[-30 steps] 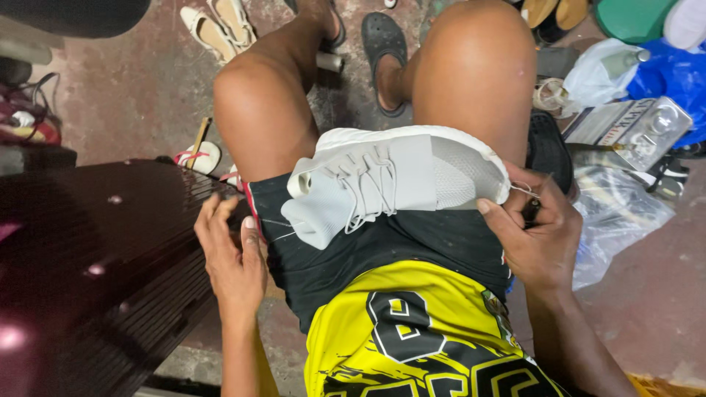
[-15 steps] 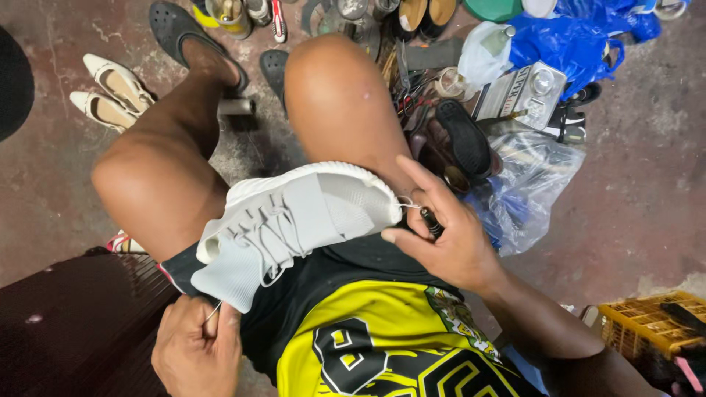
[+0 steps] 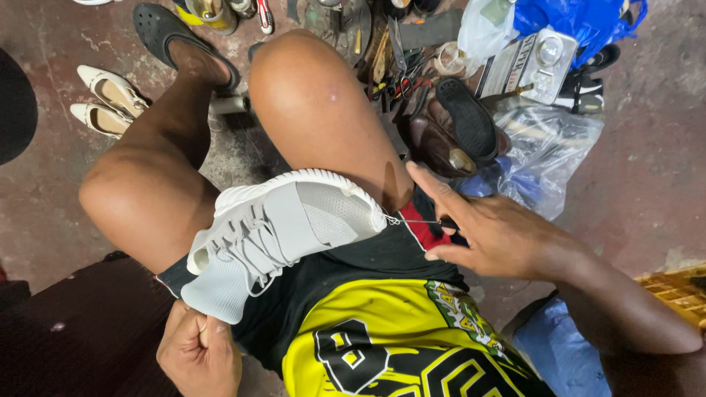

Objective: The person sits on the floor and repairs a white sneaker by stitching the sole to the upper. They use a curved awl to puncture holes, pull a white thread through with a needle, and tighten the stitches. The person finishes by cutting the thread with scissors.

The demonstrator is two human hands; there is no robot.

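A white and grey lace-up sneaker [image 3: 294, 224] lies across my lap, toe to the right, between my bare thighs. My right hand [image 3: 500, 235] pinches a thin metal awl [image 3: 413, 220] whose tip touches the sneaker's toe edge, with the index finger stretched out above it. My left hand [image 3: 198, 353] is a closed fist just under the sneaker's grey sock collar [image 3: 217, 294]. It seems to grip a thin thread, which is hard to make out. I wear black shorts and a yellow and black jersey [image 3: 382, 345].
Cream heeled shoes [image 3: 103, 99] lie on the stained floor at left. A brown shoe with a black sole [image 3: 456, 129], a clear plastic bag [image 3: 548, 147], a blue bag [image 3: 581, 18] and loose tools [image 3: 390, 66] sit ahead right. A dark bench [image 3: 73, 331] is at lower left, a yellow crate [image 3: 676, 290] at right.
The view has swung so that the sneaker sits lower left. My right hand stays at the toe with the awl. My left fist has pulled down and away from the collar.
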